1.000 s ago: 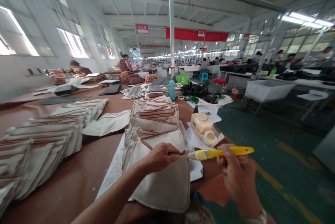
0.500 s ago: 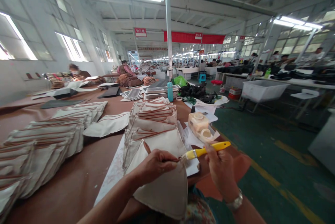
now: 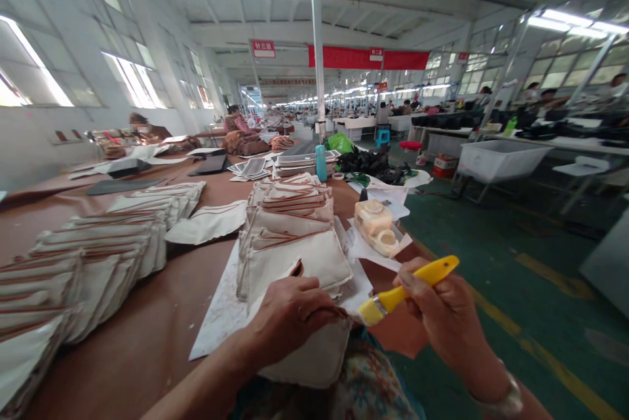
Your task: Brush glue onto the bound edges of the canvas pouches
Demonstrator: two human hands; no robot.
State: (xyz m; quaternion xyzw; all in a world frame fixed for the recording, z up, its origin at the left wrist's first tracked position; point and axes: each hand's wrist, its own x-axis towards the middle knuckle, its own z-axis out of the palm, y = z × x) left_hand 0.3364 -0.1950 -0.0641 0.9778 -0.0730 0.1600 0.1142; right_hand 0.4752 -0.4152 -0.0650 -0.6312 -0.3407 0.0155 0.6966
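My right hand (image 3: 445, 308) is closed around the yellow handle of a paintbrush (image 3: 420, 284). Its pale bristles point left, right by the edge of an off-white panel with brown edging (image 3: 314, 358); whether they touch it I cannot tell. That panel's top edge is pinched in my left hand (image 3: 289, 315), which hides part of it, and its lower part hangs over my lap. Just beyond lies an overlapping stack of similar panels (image 3: 299, 253) on white paper. Right of the stack is a translucent plastic container (image 3: 373, 218) with a round opening, crusted with residue.
Rows of more panels (image 3: 108, 236) cover the left of the brown-covered table (image 3: 147, 354). A single panel (image 3: 206, 222) lies between them and the stack. Farther back stand a blue bottle (image 3: 321, 163) and dark scraps (image 3: 376, 164). The table edge drops to a green floor on the right.
The brush has moved right and toward me, with its handle tilted up more. My left hand and the panel have come slightly lower. The view has shifted a little.
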